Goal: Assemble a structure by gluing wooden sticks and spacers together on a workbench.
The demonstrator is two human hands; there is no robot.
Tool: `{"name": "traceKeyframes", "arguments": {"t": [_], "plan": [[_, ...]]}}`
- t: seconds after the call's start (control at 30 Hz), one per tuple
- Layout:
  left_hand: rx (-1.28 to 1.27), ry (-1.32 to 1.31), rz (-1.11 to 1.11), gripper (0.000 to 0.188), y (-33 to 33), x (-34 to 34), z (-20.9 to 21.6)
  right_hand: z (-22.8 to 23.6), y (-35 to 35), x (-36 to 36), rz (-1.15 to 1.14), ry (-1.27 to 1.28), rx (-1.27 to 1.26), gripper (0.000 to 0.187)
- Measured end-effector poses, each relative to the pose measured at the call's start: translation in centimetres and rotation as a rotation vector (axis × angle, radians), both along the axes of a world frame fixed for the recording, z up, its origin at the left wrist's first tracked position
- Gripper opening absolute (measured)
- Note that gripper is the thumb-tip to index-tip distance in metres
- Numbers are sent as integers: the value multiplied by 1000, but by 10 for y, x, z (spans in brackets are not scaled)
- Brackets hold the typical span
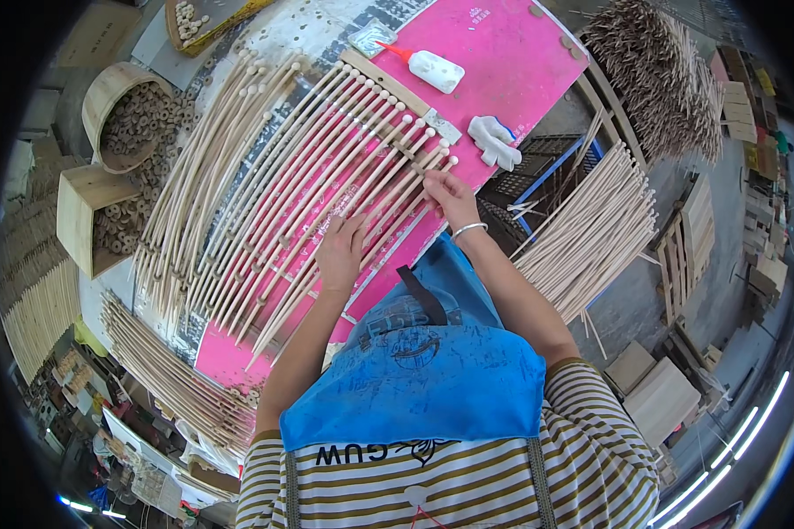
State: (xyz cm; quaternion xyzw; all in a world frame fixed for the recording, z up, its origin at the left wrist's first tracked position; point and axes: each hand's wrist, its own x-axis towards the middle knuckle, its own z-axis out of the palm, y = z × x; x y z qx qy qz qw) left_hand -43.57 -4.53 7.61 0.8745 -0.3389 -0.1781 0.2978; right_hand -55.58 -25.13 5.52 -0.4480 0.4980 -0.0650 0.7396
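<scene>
Several long pale wooden rods [326, 167] with round knob ends lie side by side in a fan across a pink board [503, 62]. My left hand [340, 251] rests flat on the rods near their middle, fingers spread. My right hand [450, 196], with a bracelet on its wrist, pinches the end of one rod at the fan's right edge. A flat wooden slat [388, 84] crosses the knob ends at the far side.
A white glue bottle [432, 69] with a red tip and a white glove [494, 141] lie on the board. Wooden boxes of small rings [123, 123] stand at left. More rod bundles [591, 234] lie at right, and others along the lower left.
</scene>
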Motion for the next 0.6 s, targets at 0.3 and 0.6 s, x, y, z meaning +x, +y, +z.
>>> {"name": "traceKeyframes", "arguments": {"t": [0.3,0.6], "plan": [[-5,3,-11,18,0,5,9,-8,-7,25,-29,38,-16,26],[14,-64,17,18,-2,11,0,-8,-15,37,-37,59,-27,25]]}}
